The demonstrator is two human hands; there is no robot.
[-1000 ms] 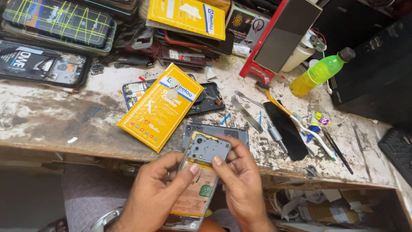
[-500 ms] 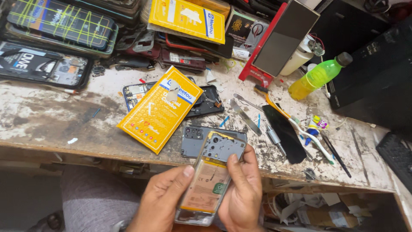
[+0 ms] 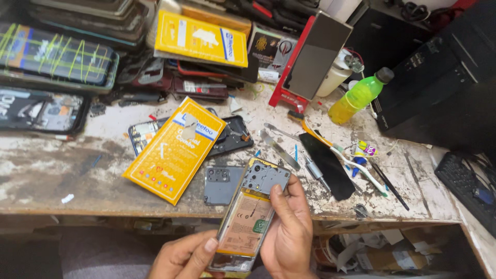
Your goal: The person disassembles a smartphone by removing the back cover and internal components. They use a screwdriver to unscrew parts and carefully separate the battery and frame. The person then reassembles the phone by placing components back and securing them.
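Both hands hold an opened phone with its back off, showing a tan battery and a grey inner plate near the camera end. My right hand grips its right edge, thumb pressed on the grey plate. My left hand supports the lower left corner from beneath. The phone hangs over the front edge of the worn workbench. A grey back cover lies on the bench just left of it.
A yellow flat box lies over another opened phone. Metal pry tools, a black panel, a screwdriver and a yellow-green bottle sit to the right. Stacked phones and boxes line the back; a black keyboard is far right.
The phone was drawn toward me off the bench edge and raised lengthwise. The grey back cover, earlier under the phone, now lies exposed on the bench.
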